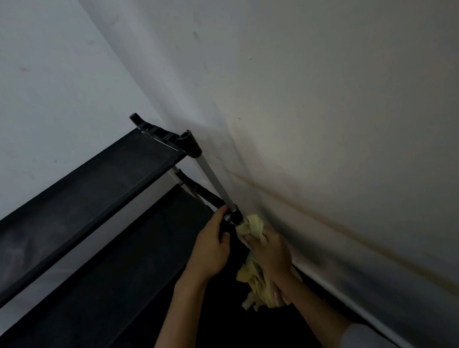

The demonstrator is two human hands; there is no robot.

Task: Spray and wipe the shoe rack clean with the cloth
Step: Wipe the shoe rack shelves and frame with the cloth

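The shoe rack (97,185) has black fabric shelves, black plastic corner joints and silver metal posts, and it stands in a room corner. My left hand (210,249) grips the black joint at the foot of the right front post (215,183). My right hand (270,251) holds a bunched pale yellow cloth (256,280) pressed against that same joint from the right side. Part of the cloth sticks out above my fingers and the rest hangs below my wrist. No spray bottle is in view.
A white wall (48,76) runs behind the rack and another wall (352,116) lies close on its right, with a pale skirting strip (360,307) along the bottom. The light is dim, and the lower shelves fade into darkness.
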